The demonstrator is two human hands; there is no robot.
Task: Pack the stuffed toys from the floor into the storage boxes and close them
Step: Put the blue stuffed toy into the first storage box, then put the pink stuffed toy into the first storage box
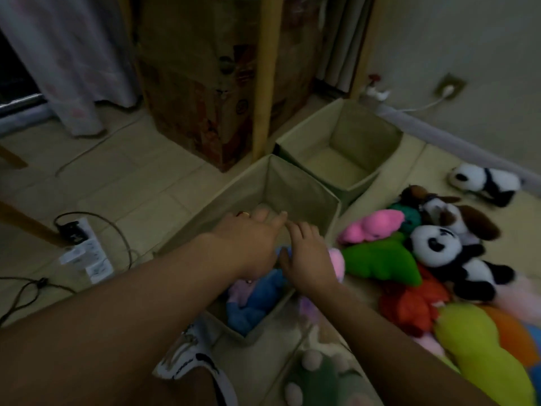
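A tall printed cardboard carton (205, 92) stands at the far side of a tiled floor, with two open beige fabric storage boxes in front of it: the far box (307, 142) shows only its bare interior, the near box (295, 189) holds a blue plush toy (251, 306). To the right lies a heap of stuffed toys, among them a panda (448, 253), a green plush (383, 259) and a pink plush (371, 225). Over the near box, the person's left hand (248, 238) and right hand (304, 256) reach side by side, fingers relaxed and extended, gripping nothing.
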